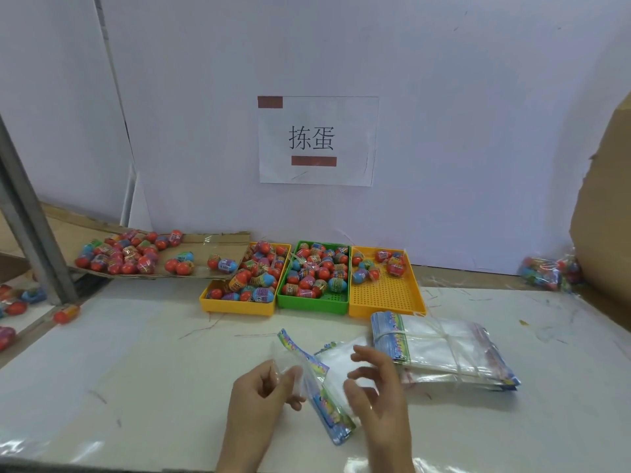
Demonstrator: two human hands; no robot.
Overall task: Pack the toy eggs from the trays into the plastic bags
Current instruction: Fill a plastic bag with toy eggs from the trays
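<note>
Plastic bag [317,384]: pinched by left hand [259,394], right hand [375,387] loosely spread at its mouth, apparently opening it for filling. Toy eggs [314,271]: in three trays [386,298] beyond on tabletop [136,353], within reach. Spare bags [444,349]: bundled at right.

Two bare hands, left grip [263,390], right grip [379,394], bare forearms, no sleeves, no rings

Bright, even light; soft blur, edges bowed by wide-angle lens.
</note>
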